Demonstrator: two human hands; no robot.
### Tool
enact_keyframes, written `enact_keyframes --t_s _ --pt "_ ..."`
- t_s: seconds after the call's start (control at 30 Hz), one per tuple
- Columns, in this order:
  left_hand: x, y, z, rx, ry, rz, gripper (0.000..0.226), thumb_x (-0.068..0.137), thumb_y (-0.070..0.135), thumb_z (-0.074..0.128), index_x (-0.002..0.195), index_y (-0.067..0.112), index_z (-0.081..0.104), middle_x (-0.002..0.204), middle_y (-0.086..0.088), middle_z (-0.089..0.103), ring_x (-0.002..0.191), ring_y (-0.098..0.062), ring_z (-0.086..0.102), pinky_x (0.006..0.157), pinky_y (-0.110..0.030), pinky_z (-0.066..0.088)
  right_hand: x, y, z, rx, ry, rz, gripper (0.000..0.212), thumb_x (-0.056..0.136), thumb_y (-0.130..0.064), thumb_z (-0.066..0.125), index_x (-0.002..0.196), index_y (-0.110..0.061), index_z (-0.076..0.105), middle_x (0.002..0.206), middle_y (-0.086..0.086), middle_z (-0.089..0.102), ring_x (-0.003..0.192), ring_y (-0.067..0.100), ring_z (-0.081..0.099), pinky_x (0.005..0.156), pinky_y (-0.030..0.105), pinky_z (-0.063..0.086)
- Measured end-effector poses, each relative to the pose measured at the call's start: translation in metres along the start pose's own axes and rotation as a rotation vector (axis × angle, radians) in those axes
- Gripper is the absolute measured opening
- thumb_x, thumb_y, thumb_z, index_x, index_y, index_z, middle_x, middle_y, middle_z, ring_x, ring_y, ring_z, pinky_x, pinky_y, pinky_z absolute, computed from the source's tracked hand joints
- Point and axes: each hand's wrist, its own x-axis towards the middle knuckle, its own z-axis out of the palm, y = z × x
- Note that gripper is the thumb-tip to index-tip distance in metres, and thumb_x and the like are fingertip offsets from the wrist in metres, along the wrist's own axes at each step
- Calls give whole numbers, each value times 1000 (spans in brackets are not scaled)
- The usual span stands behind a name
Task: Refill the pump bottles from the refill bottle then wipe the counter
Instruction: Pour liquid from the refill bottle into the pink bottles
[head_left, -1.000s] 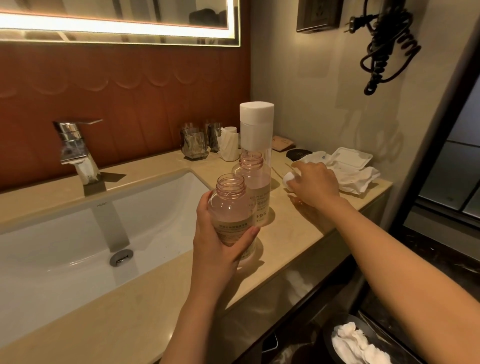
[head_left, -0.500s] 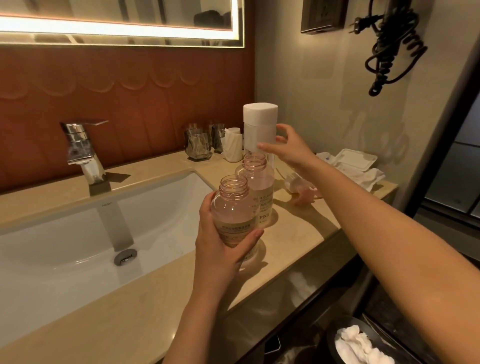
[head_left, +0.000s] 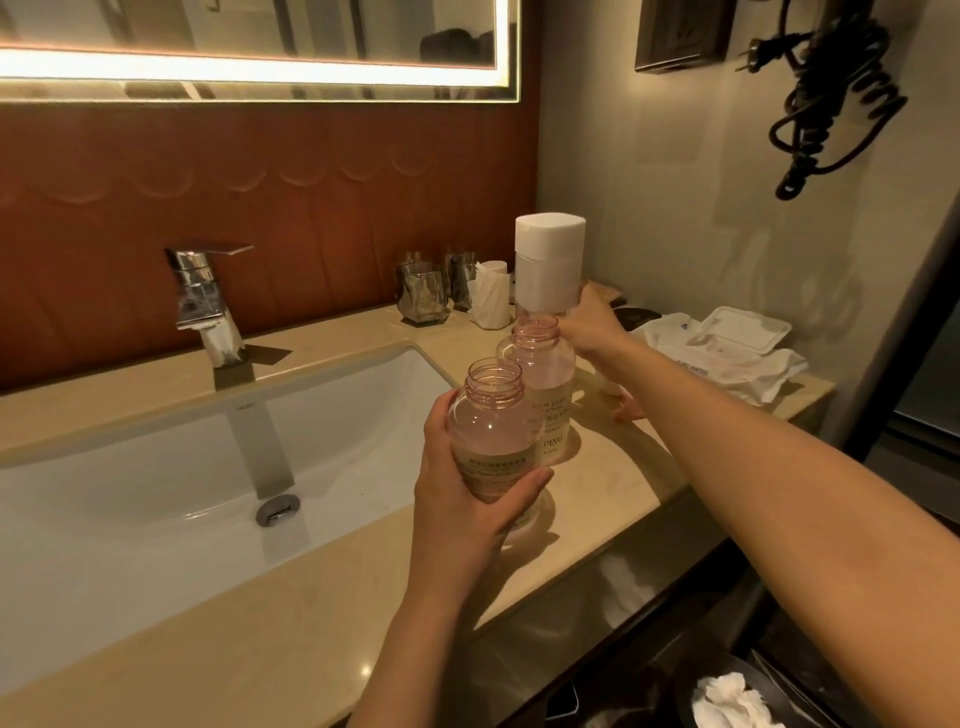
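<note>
My left hand (head_left: 467, 514) grips a clear pink pump bottle (head_left: 491, 431) with its neck open, held on the beige counter (head_left: 322, 623) beside the sink. A second open pink bottle (head_left: 543, 384) stands just behind it. Behind that rises the tall refill bottle (head_left: 549, 265) with a white cap. My right hand (head_left: 592, 325) is wrapped around the refill bottle's lower body from the right. A pink pump part (head_left: 628, 410) lies on the counter under my right forearm, mostly hidden.
A white sink basin (head_left: 156, 509) with a chrome faucet (head_left: 205, 306) fills the left. Glass tumblers (head_left: 422, 293) and a wrapped cup (head_left: 491, 299) stand at the back wall. A wet-wipe pack (head_left: 727, 343) lies at the right. A bin with tissues (head_left: 727, 701) sits below.
My right hand left the pump part on the counter, rose to the refill bottle and closed around its lower body. My left hand kept holding the front bottle.
</note>
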Motion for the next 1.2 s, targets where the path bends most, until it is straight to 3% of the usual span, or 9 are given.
enact_keyframes --t_s 0.27,0.43,0.57,0.7,0.8,0.9,1.0,1.1,1.2 --pt "-1 1 0 39 -16 -29 100 52 63 69 136 46 17 138 21 38 121 7 38 89 3 33 -13 -4 -10 9 64 -60 81 68 -14 81 135 -19 36 129 3 50 108 14 48 89 32 41" --pt "-2 3 0 51 -45 -71 114 57 51 74 147 36 6 150 10 35 134 -9 37 105 -24 35 -18 -15 -33 35 137 -91 85 62 -15 85 132 -16 38 124 4 54 110 19 54 94 35 46" --pt "-1 3 3 29 -63 -129 123 68 26 79 147 35 -15 152 10 31 135 -8 32 104 -26 29 -32 -32 -54 84 214 -161 70 62 -20 85 120 -15 47 109 1 60 94 11 59 72 20 51" --pt "-1 1 3 57 -61 -138 130 58 44 76 147 34 -18 154 6 28 140 -15 29 111 -35 26 -53 -42 -72 193 233 -222 54 65 -21 83 109 -19 53 105 3 64 99 17 61 87 35 53" --pt "0 1 3 132 12 -111 130 51 60 70 146 32 -14 160 1 10 146 -19 11 118 -44 16 -76 -43 -85 200 216 -256 50 66 -23 83 108 -21 56 105 5 65 100 18 62 88 37 53" --pt "-2 7 2 174 152 -4 108 63 75 57 145 35 -2 159 2 9 145 -15 8 118 -41 14 -105 -41 -94 206 162 -286 53 65 -24 83 109 -21 55 104 7 65 98 22 63 82 39 56" --pt "3 37 3 86 229 123 93 70 85 42 145 35 17 148 18 24 135 1 24 108 -22 23 -134 -36 -94 270 107 -274 59 55 -38 80 107 -19 58 101 11 67 94 26 66 82 46 55" --pt "16 88 9 7 119 270 68 80 60 52 138 32 32 137 22 39 122 10 40 96 -5 33 -159 -27 -90 364 55 -253 59 53 -37 77 107 -25 56 102 9 66 94 28 66 80 47 56" --pt "24 129 15 -92 -101 264 63 84 50 61 138 32 35 137 16 45 120 5 47 95 -12 42 -178 -18 -84 484 -54 -234 74 51 -28 78 119 -24 50 111 10 63 104 30 62 81 46 55"
